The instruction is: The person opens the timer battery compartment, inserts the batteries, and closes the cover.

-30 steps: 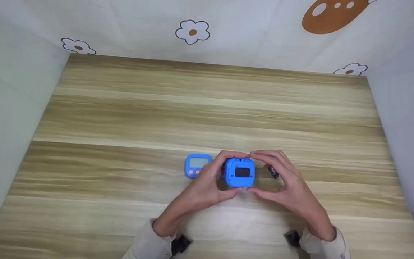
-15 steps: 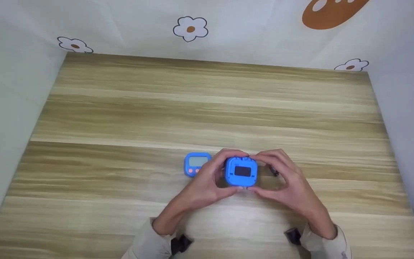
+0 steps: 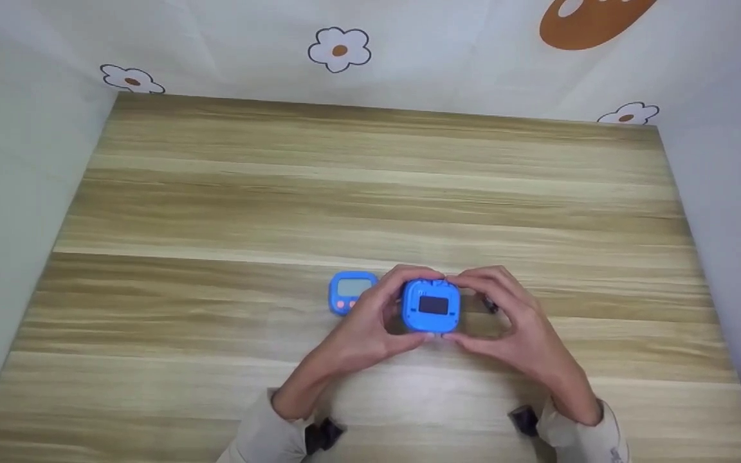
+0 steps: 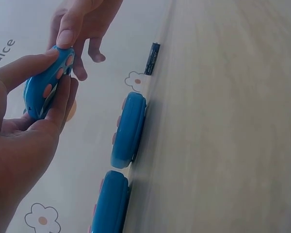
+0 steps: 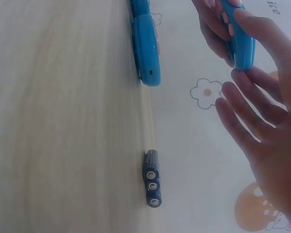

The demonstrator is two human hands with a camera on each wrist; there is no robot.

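Between both hands is a blue digital timer (image 3: 431, 323), held up above the table with its back to the head camera. A dark rectangle is on that back, while pink buttons show on its other face in the wrist views. My left hand (image 3: 363, 328) grips the timer by its left side, thumb on the near edge and fingers on the far edge. My right hand (image 3: 520, 321) pinches its right side between thumb and forefinger; the other fingers are spread in the right wrist view. A second blue timer (image 3: 338, 296) lies screen up beside my left hand.
In the left wrist view, two timers lie in line on the table, the farther timer (image 4: 128, 131) and the nearer timer (image 4: 110, 204). Three small batteries (image 5: 152, 187) lie side by side, partly behind my right hand in the head view. White printed walls enclose the wooden table (image 3: 280, 193).
The held timer has tilted slightly, so its back faces the head camera more squarely. Both hands keep their grip. The head view has shifted a little.
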